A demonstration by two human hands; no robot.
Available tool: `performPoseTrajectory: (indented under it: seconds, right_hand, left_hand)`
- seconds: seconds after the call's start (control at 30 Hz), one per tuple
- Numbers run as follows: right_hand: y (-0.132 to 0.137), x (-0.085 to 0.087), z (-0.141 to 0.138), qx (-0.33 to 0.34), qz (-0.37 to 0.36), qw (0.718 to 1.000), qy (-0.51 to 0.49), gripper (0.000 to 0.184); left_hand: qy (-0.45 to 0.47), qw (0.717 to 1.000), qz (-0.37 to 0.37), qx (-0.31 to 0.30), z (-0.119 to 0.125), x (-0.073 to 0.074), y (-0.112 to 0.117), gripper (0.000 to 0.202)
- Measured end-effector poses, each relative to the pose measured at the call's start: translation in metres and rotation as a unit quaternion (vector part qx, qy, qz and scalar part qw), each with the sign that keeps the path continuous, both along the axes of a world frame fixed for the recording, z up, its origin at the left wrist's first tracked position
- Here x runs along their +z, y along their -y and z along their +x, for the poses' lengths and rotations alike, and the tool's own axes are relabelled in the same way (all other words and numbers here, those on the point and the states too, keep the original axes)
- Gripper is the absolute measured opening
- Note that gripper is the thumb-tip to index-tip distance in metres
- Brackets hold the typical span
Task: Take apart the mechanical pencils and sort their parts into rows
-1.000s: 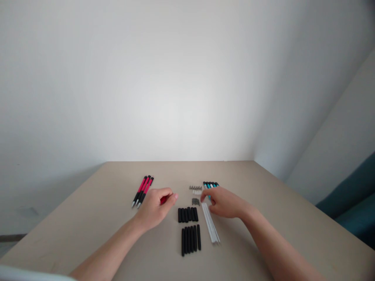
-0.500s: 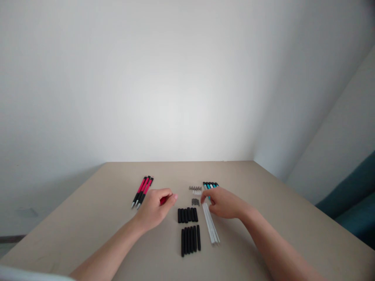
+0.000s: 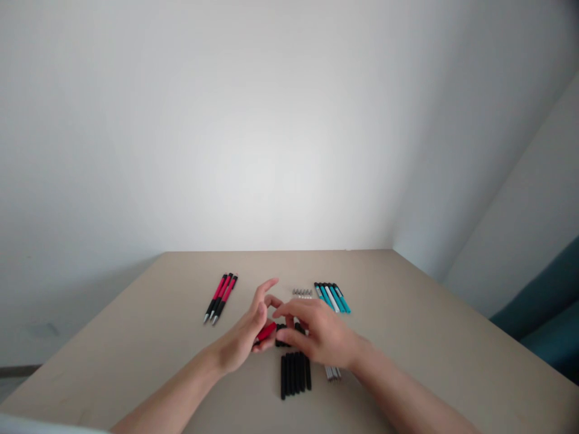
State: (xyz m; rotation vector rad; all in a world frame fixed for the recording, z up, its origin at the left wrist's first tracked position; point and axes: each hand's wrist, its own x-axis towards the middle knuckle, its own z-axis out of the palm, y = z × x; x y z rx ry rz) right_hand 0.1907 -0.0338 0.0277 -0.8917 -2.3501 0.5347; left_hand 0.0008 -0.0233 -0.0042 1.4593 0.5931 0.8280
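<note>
Bare forearms (image 3: 178,389) slant far and inward; left hand (image 3: 246,339) half-curled, 1 finger raised, right hand (image 3: 320,334) arched just beside it.

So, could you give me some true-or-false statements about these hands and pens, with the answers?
1. The left hand holds a red piece. True.
2. Three red-and-black pens lie together on the left. True.
3. The turquoise and white barrels lie left of those pens. False: they lie to the right.
4. The right hand is far from the left. False: their fingers are close together.
5. The right hand partly hides some thin rods. True.
</note>
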Motion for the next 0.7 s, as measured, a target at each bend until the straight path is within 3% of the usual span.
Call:
performPoseTrajectory:
  seconds: [0.13, 0.23, 0.3, 0.37, 0.5, 0.7]
  right_hand:
    - [0.005, -0.007, -0.015, 0.024, -0.033, 0.999, -0.035, 0.018]
    - [-0.002, -0.01, -0.011, -0.069, -0.069, 0.99, -0.098, 0.02]
    - [-0.012, -0.012, -0.003, -0.149, -0.122, 0.962, -0.193, 0.021]
    - [-0.022, -0.013, 0.006, -0.191, -0.228, 0.912, -0.283, 0.025]
    - [-0.033, -0.016, 0.016, -0.135, -0.384, 0.835, -0.371, 0.031]
    - [-0.031, -0.02, 0.012, -0.117, -0.446, 0.792, -0.399, 0.032]
  left_hand:
    - [0.006, 1.0, 0.007, -0.021, 0.001, 0.001, 0.001, 0.068]
    - [0.003, 0.999, 0.025, 0.038, 0.0, 0.005, -0.002, 0.057]
    - [-0.029, 0.992, 0.053, 0.109, -0.001, 0.006, -0.006, 0.046]
    - [-0.058, 0.98, 0.088, 0.169, -0.001, 0.006, -0.009, 0.037]
    - [-0.07, 0.968, 0.113, 0.213, 0.0, 0.003, -0.011, 0.027]
    - [-0.047, 0.954, 0.128, 0.266, 0.0, 0.004, -0.011, 0.027]
